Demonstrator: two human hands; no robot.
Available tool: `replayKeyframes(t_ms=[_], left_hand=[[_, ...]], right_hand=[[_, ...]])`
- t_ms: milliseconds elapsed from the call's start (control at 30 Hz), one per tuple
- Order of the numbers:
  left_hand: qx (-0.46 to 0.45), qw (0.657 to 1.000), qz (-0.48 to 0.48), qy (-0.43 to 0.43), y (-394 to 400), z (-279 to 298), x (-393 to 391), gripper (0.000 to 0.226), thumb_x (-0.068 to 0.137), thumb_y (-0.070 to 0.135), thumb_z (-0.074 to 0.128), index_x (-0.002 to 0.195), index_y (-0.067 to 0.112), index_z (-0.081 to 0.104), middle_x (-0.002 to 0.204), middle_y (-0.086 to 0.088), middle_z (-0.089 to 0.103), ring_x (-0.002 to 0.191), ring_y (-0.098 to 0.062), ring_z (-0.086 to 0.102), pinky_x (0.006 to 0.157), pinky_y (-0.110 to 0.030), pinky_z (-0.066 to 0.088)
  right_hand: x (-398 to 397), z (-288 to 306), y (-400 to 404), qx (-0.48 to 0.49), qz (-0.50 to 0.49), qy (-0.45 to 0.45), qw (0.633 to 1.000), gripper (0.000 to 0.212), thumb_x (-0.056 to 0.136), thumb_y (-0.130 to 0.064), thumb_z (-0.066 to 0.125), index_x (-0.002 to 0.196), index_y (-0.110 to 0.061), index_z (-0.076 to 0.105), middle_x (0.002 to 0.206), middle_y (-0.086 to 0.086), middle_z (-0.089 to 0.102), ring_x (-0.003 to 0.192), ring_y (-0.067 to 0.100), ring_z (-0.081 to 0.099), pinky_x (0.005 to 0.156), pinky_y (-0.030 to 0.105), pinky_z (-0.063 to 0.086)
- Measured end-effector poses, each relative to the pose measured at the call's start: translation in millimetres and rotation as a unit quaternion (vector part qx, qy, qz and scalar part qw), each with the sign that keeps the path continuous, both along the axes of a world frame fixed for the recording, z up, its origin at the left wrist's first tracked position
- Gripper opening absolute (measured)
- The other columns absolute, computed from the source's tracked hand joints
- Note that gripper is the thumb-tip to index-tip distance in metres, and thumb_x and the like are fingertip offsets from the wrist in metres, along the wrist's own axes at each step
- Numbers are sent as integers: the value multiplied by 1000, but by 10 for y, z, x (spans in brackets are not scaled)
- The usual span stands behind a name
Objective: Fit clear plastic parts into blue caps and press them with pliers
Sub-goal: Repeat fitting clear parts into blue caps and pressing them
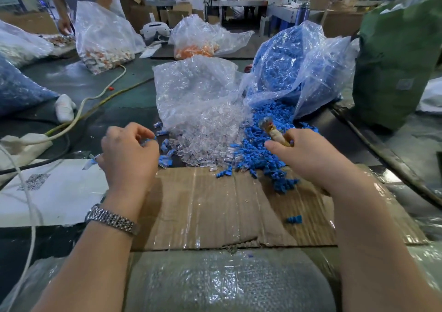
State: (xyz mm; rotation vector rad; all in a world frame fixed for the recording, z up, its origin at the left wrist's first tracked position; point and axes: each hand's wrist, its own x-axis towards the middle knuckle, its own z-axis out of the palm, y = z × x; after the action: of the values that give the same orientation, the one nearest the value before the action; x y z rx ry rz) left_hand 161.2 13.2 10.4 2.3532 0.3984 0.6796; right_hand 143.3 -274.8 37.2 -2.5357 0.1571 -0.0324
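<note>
Blue caps (pixel 260 154), clear plastic parts (pixel 203 142), brown cardboard (pixel 215 204), green sack (pixel 394 60).

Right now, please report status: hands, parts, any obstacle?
Left hand pinches a blue cap. Right hand grips the pliers. Clear parts and blue caps heaped ahead. Nothing blocking.

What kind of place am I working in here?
Most likely a small-parts assembly workshop or factory floor. Bulk plastic bags spill loose blue caps and clear plastic parts across the workbench, and more benches and cardboard boxes fill the background.
</note>
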Motion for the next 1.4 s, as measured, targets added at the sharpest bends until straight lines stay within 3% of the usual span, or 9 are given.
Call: replayKeyframes(t_ms=[100,167,267,433,733,900,1033,1233,1400], left_hand=[[44,995,-84,-17,-112,1,-45,18,83,8,64,92,23,69,100,-5,56,100,-26,55,89,-41,48],[26,976,-215,-4,-271,2,-118,20,85,4,65,92,22,70,93,3,60,86,-8,59,77,-14,46],[50,944,-324,25,-442,-37,-171,15,89,11,68,94,24,73,90,11,62,80,1,58,72,-8,45],[115,944,-307,40,-464,-153,-119,7,92,23,69,97,24,74,91,10,58,85,-6,53,77,-26,45],[170,942,-283,62,-520,-240,-84,8,92,36,69,96,29,68,95,12,59,91,-9,56,79,-30,50],[161,945,-278,56,-522,-233,-81,7,89,33,74,88,32,67,85,18,60,76,0,53,64,-18,36],[66,960,-263,64,-472,-203,-55,15,84,23,80,83,27,65,78,14,66,73,-4,62,67,-26,50],[-177,934,-288,116,-439,-105,-46,28,84,3,77,109,13,68,89,-3,72,74,-15,72,69,-22,59],[-383,847,-334,155,-392,-32,-78,36,68,6,81,104,10,74,88,-5,77,82,-21,74,69,-24,60]], right_hand=[[14,-48,14,-147,-28,6,989,41,89,-55,64,78,-18,48,86,4,58,79,26,56,60,33,38],[28,-75,48,-170,-25,21,985,44,88,-55,66,77,-19,43,98,9,57,89,30,55,71,38,43],[42,-104,105,-182,-21,43,982,47,88,-57,66,86,-15,45,109,11,54,101,33,54,88,47,48],[65,-140,165,-182,-14,71,981,53,87,-59,67,109,-13,51,119,14,53,111,35,53,96,49,47],[50,-144,215,-186,-22,29,982,64,88,-62,64,128,-15,50,133,13,45,128,34,41,104,54,41],[38,-136,422,-115,140,-114,977,28,90,-42,71,112,-27,64,110,-3,49,115,20,43,102,44,41],[44,-252,615,-132,253,-125,950,23,91,-35,71,113,-28,72,106,-4,51,113,18,40,96,33,37],[91,-307,678,-168,267,-118,942,18,98,-29,62,111,-26,73,112,0,56,113,19,42,92,32,37],[93,-228,515,60,189,-152,968,5,97,-20,66,99,-21,70,85,-7,69,77,8,64,74,29,52]])
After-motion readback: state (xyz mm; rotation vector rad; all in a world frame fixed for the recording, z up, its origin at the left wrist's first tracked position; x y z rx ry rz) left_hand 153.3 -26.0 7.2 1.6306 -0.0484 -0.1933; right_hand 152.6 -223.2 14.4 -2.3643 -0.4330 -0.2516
